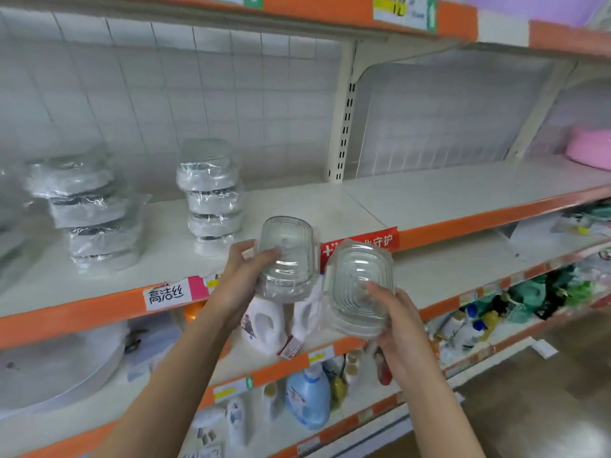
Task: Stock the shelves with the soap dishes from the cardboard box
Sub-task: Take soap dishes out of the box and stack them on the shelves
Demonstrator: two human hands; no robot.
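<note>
My left hand (244, 276) grips a clear plastic-wrapped soap dish (287, 256) in front of the shelf's orange edge. My right hand (396, 322) holds a second clear soap dish (357, 285) just to its right and a little lower. Both dishes are tilted with their ribbed bottoms toward me. On the white shelf (297, 206) stand two stacks of wrapped soap dishes, one at the middle (211, 196) and one leaning at the left (92, 209). The cardboard box is out of view.
The shelf stretches on to the right of the stacks, with a pink item (588, 147) at its far right. Lower shelves hold white detergent bottles (264, 325), a blue bottle (309, 398) and mixed goods. A metal upright (344, 127) divides the bays.
</note>
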